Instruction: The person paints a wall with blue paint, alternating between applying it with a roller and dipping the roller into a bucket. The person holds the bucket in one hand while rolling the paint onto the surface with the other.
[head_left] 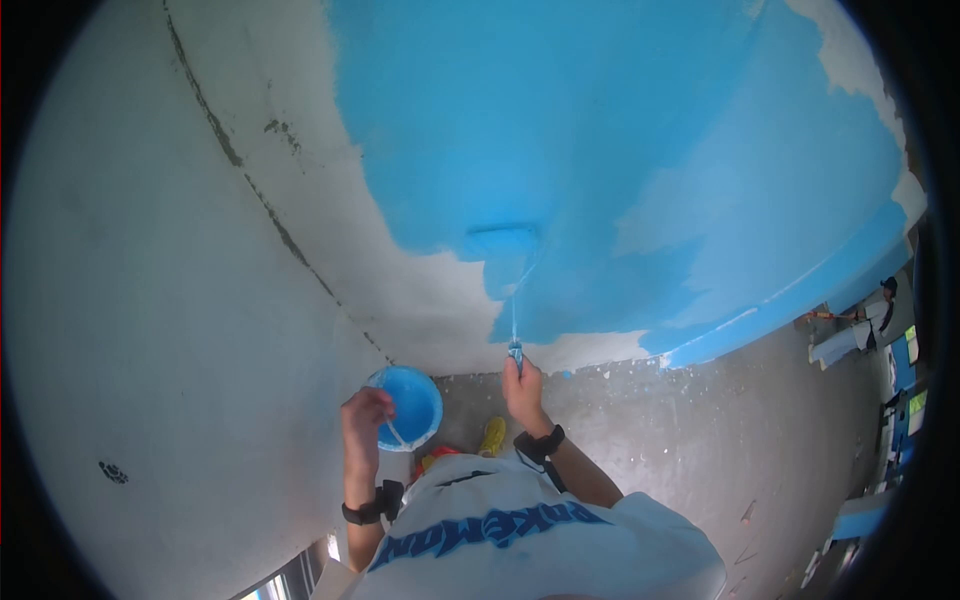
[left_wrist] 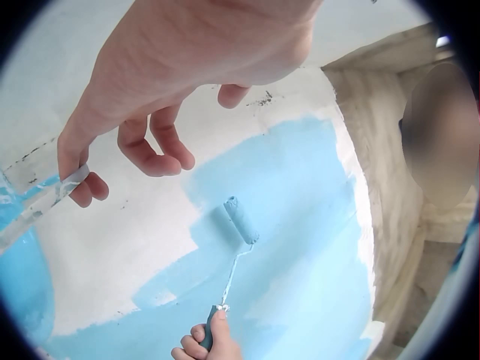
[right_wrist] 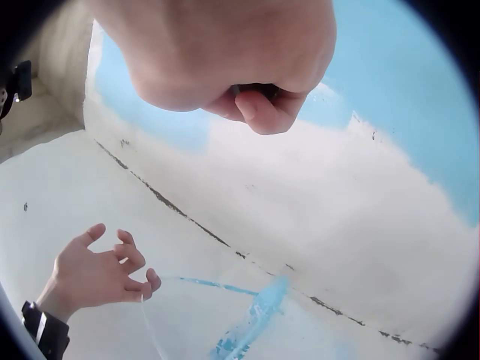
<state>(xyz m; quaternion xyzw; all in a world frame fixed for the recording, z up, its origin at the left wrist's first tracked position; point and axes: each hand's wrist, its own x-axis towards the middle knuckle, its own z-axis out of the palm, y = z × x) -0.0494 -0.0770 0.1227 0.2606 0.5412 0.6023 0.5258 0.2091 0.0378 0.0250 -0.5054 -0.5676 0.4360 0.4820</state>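
My right hand (head_left: 524,395) grips the handle of a paint roller (head_left: 505,240). In the left wrist view, the blue-coated sleeve of the roller (left_wrist: 241,221) lies against the painted part of the wall. My left hand (head_left: 362,425) carries a blue bucket (head_left: 437,405) by its pale bail handle (left_wrist: 41,206). That handle is hooked in the curled outer finger, while the other fingers are loosely bent and hold nothing. Blue paint coats the inside of the bucket. The right wrist view shows the bucket (right_wrist: 259,319) hanging below the left hand.
Fresh blue paint (head_left: 560,130) covers much of the wall, with an uneven edge against bare white wall (head_left: 430,290). A cracked corner line (head_left: 270,215) runs down to the left. Paint specks dot the grey floor (head_left: 700,430). Another person (head_left: 860,325) stands far right.
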